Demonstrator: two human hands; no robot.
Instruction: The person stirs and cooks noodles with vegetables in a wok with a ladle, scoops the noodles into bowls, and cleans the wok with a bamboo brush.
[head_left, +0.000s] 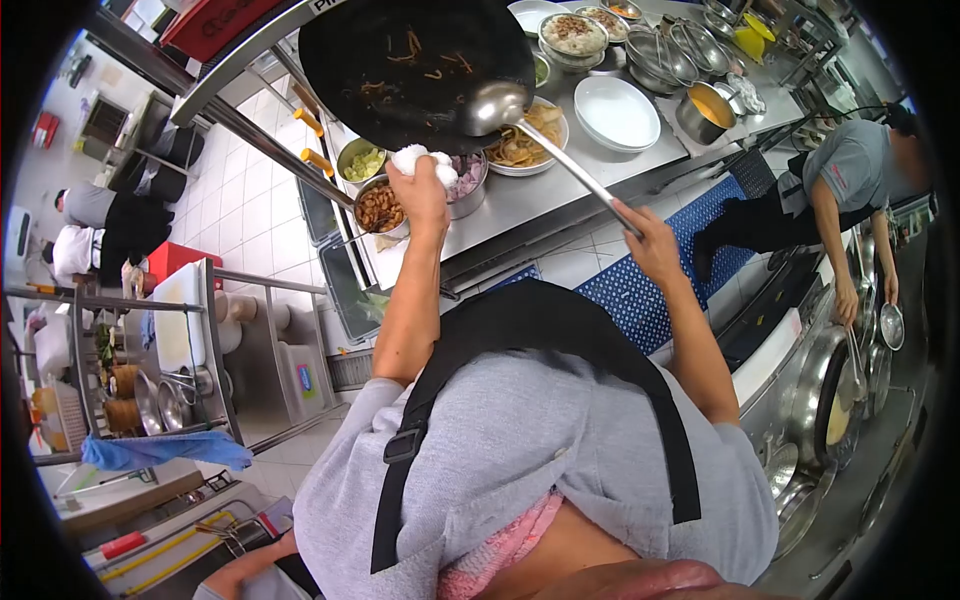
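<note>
My left hand (424,192) is closed around a bunched white cloth (418,163) at the near edge of a large black wok (400,85). The wok is tilted over the counter, and a few brown strands of food cling inside it. My right hand (652,243) grips the long handle of a steel ladle (500,104). The ladle's bowl lies at the wok's right rim, beside a white plate of noodle-like food (530,138). Below the wok stand containers of brown nuts or beans (380,207), green pieces (362,163) and chopped purple onion (468,175).
White plates (617,112) and a pot of orange liquid (706,112) stand on the steel counter (450,252). Strainers and bowls fill its far end. At right a co-worker (840,180) works over a pan. A shelf rack (215,350) stands at left, with other people beyond.
</note>
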